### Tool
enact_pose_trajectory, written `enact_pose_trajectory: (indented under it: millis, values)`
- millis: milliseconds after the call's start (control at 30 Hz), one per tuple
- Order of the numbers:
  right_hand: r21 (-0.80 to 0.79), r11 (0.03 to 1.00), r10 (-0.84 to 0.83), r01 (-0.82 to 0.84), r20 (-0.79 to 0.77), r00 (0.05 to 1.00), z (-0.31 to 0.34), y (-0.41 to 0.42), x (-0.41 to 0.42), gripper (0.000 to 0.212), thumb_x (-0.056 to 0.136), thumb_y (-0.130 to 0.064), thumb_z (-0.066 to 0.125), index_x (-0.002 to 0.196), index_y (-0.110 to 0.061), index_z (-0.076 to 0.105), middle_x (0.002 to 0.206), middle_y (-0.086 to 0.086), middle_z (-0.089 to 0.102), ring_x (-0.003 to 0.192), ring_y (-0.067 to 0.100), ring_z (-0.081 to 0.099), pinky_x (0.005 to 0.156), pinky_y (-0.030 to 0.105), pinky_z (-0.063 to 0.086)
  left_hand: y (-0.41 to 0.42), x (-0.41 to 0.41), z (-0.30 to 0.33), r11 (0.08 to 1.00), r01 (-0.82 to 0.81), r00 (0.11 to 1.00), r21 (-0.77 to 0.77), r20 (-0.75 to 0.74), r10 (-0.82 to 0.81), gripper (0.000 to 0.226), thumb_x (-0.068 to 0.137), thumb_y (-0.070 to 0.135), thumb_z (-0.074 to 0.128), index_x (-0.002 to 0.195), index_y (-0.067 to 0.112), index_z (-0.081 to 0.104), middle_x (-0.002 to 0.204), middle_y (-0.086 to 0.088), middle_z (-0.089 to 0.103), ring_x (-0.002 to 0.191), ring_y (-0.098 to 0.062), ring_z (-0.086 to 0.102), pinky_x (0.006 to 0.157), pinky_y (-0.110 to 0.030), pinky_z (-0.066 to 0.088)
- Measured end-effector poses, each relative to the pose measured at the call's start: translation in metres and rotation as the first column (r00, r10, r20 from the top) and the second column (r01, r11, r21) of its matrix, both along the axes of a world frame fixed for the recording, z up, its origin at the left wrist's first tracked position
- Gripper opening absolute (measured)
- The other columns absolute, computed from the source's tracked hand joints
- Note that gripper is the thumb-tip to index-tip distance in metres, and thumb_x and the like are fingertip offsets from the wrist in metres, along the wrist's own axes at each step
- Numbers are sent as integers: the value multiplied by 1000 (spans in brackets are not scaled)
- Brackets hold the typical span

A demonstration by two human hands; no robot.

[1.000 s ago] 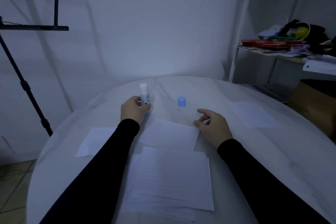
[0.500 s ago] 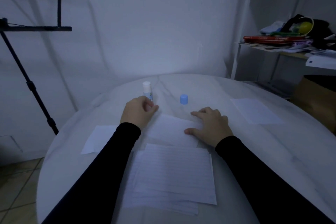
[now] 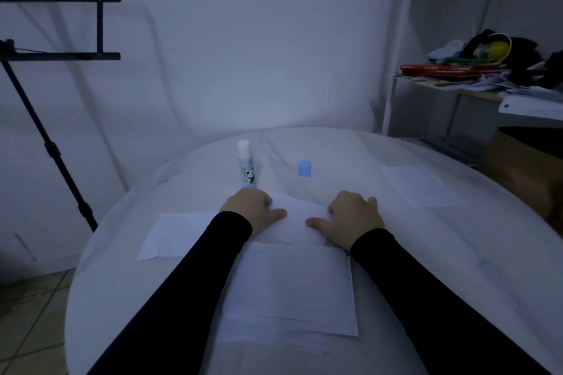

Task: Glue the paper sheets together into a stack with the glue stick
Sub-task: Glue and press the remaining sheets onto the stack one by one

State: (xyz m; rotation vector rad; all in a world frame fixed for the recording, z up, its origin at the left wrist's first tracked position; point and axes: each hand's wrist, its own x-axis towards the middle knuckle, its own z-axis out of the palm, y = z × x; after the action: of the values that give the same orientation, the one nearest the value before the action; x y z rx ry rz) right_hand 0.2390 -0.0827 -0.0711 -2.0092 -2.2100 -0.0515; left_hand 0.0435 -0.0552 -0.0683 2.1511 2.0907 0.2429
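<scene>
An uncapped glue stick [image 3: 247,166] stands upright on the white-covered round table [image 3: 457,268], just beyond my left hand [image 3: 254,207]. Its blue cap [image 3: 304,168] sits apart to the right. Both hands grip the far edge of one white sheet [image 3: 297,224], my right hand [image 3: 353,218] on its right side; the far edge looks slightly lifted. Nearer me lies a stack of lined sheets [image 3: 289,292]. One single sheet [image 3: 170,234] lies at the left, partly under my left sleeve, and another single sheet [image 3: 422,186] lies at the right.
A black stand [image 3: 45,143] rises left of the table, over a tiled floor. A cluttered shelf [image 3: 475,76] with books and bags stands at the right, with a brown box [image 3: 524,161] below it. A white wall is behind.
My left hand set the glue stick upright on the table and let go. Both hands then moved onto the middle sheet and took hold of its far edge.
</scene>
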Motion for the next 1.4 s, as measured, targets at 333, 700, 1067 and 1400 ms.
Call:
enact_pose_trajectory:
  millis: [333,700,1067,1400]
  values:
    - [-11,1000,-18,17,-149,989,-4,2,-2,57,82,-65,53,107,-15,63,115,4,51,111,23,47,92,38,36,-6,7,3,990,-139,979,18,151,135,58,79,52,68,119,11,59,124,-8,55,113,-23,53,86,-27,42]
    - [-57,998,-16,-1,-294,956,-7,4,-3,68,84,-54,58,142,-28,34,141,3,44,130,24,38,105,41,29,-6,-5,12,973,-213,914,-93,334,232,70,74,35,79,132,9,50,131,-6,56,120,-21,53,98,-27,39]
    - [29,999,-24,42,-466,884,-9,8,3,47,82,-54,60,122,-31,53,116,-5,59,114,21,51,96,38,29,-12,-12,14,996,-90,768,22,638,55,13,85,21,68,93,12,71,91,-1,72,79,-17,66,72,-25,49]
    - [249,952,22,178,-637,771,0,9,3,19,95,-37,49,87,-25,61,87,-9,61,89,18,55,77,31,19,-14,-11,24,953,-142,641,269,758,-118,14,88,27,65,89,15,72,84,-6,71,75,-24,64,70,-33,51]
